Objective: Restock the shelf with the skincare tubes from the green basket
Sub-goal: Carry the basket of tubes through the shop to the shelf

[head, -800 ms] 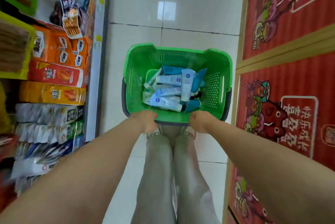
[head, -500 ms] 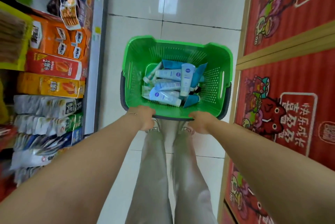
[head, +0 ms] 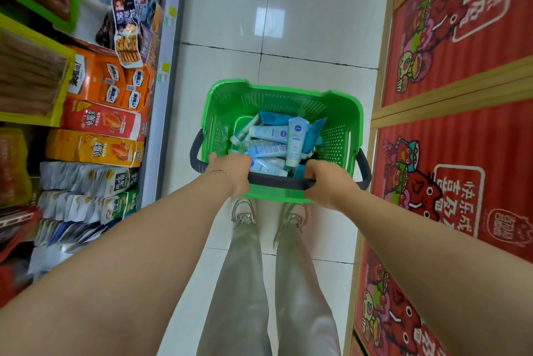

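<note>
Skincare tubes (head: pixel 268 150) lie heaped in the bottom of the green basket (head: pixel 284 89), pale blue and darker blue, several crossing one another. Fingers (head: pixel 240 166) of the left hand (head: pixel 230 174) curl round the handle (head: pixel 277 181), a dark bar above the basket's near rim. Those of the right hand (head: pixel 326 182) wrap the same bar further along, so both hands grip it with a bare stretch of handle between them, knuckles up. A thin bracelet (head: pixel 219 171) circles the left wrist. Both forearms reach out nearly straight and converge on the basket.

A round dark-blue badge (head: pixel 298 128) on one tube reads NIVEA, and a neighbouring tube carries the same badge. The finer print on them is too small to read.

On the near side of the basket stand two pale shoes (head: pixel 243 211) below light trousers (head: pixel 245 283), on a white tiled floor (head: pixel 288 38). Whether the basket rests on that floor or hangs from the hands cannot be told.

Left of the basket runs a snack shelf (head: pixel 168 73) holding orange packets (head: pixel 106 81), a red carton (head: pixel 101 122) and a yellow carton (head: pixel 95 148), all with Chinese lettering. Right of the basket are red panels (head: pixel 461 139) framed in pale wood, printed with cartoon figures and white Chinese characters.
</note>
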`<state>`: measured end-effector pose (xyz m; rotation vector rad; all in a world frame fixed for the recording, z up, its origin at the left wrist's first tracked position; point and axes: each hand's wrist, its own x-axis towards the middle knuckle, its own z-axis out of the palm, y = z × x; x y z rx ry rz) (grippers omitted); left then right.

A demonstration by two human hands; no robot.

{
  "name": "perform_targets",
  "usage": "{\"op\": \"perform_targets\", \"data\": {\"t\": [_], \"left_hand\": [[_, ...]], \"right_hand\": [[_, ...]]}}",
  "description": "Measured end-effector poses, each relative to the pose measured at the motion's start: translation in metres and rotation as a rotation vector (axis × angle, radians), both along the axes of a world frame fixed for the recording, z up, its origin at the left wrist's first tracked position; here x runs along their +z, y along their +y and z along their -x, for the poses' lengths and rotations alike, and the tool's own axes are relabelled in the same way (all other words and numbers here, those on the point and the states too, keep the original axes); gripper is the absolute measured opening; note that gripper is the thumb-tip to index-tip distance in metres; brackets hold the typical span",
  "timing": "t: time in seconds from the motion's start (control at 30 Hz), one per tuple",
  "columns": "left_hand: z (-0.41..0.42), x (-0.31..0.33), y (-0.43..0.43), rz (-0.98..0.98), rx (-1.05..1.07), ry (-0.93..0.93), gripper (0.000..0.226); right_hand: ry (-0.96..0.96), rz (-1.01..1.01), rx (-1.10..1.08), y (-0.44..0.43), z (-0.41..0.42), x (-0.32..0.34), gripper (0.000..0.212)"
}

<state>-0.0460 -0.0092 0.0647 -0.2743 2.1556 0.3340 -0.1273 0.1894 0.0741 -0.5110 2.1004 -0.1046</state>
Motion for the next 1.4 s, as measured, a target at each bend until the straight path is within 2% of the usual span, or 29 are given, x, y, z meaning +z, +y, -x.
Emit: {"op": "perform_targets", "data": {"t": [0.13, 0.27, 0.43, 0.57, 0.8, 1.03, 1.4], "left_hand": [[0.022, 0.018, -0.006, 0.000, 0.053, 0.078, 0.012], [0.044, 0.029, -0.017, -0.009, 0.080, 0.121, 0.014], [0.059, 0.034, -0.021, -0.042, 0.041, 0.061, 0.015], [0.077, 0.057, -0.026, -0.017, -0.003, 0.091, 0.017], [0.109, 0.125, -0.046, 0.048, -0.057, 0.169, 0.016], [0.139, 0.225, -0.056, 0.080, -0.065, 0.243, 0.017], [0.187, 0.395, -0.082, 0.187, -0.220, 0.525, 0.024]], "right_hand": [[0.066, 0.098, -0.053, -0.003, 0.019, 0.007, 0.018], [0.159, 0.091, 0.128, -0.012, 0.040, 0.013, 0.009], [0.142, 0.038, 0.201, -0.017, 0.057, 0.018, 0.027], [0.155, 0.033, 0.221, -0.023, 0.077, 0.037, 0.025], [0.200, 0.082, 0.174, -0.041, 0.109, 0.106, 0.016], [0.321, 0.102, 0.192, -0.050, 0.136, 0.207, 0.014], [0.717, 0.138, 0.243, -0.073, 0.179, 0.384, 0.026]]}}
